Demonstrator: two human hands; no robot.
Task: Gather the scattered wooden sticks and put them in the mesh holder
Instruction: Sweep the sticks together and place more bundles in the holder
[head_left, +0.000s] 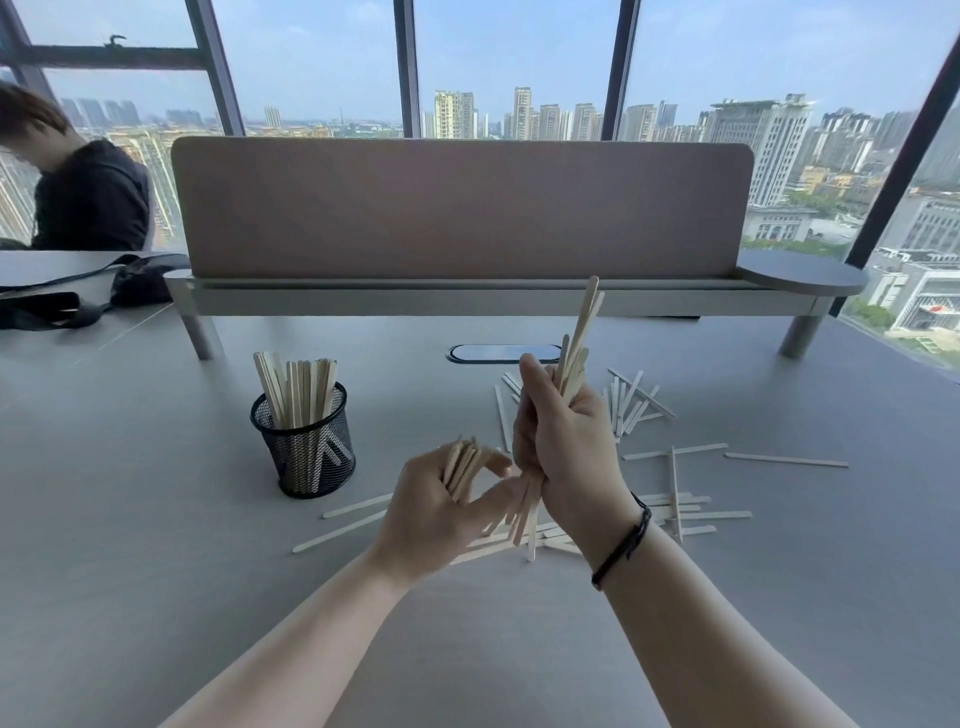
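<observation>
My right hand (566, 447) grips an upright bundle of wooden sticks (581, 338), whose ends stick out above and below the fist. My left hand (441, 506) holds a smaller bunch of sticks (462, 465), tilted toward the right hand. A black mesh holder (304, 441) stands to the left on the grey table, with several sticks upright in it. Loose sticks (675, 512) lie scattered on the table under and to the right of my hands, and more loose sticks (631, 400) lie further back.
A pink desk divider (462, 208) on a raised shelf runs across the back. A cable port (501, 353) sits in the table behind my hands. A black bag (78, 296) lies at the far left, near a seated person (88, 192).
</observation>
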